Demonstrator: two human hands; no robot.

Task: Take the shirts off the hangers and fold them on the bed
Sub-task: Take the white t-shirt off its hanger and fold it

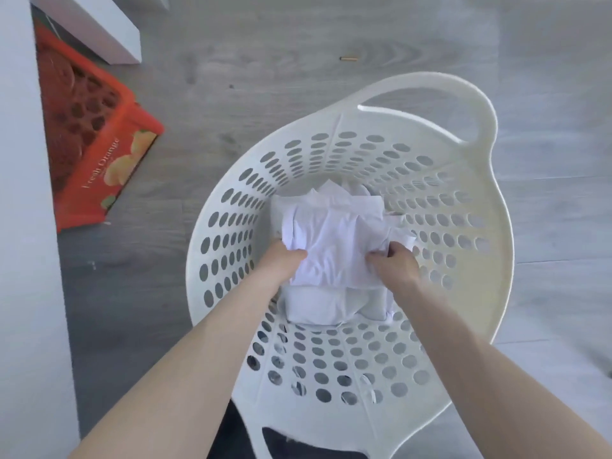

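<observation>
A round white laundry basket [463, 226] with oval holes stands on the floor below me. At its bottom lie folded white shirts [318, 303], one bundle on top of another. Both my arms reach down into it. My left hand [284, 260] grips the left edge of the top white shirt [334, 240], fingers tucked under the cloth. My right hand [394, 263] pinches the shirt's right edge. No hangers are in view.
The grey wood-look floor [265, 77] surrounds the basket. An orange perforated crate [99, 154] printed "Fresh Orange" lies at the left beside a white panel [20, 193]. A white box [99, 28] sits at the top left. A small brown stick [347, 58] lies on the floor.
</observation>
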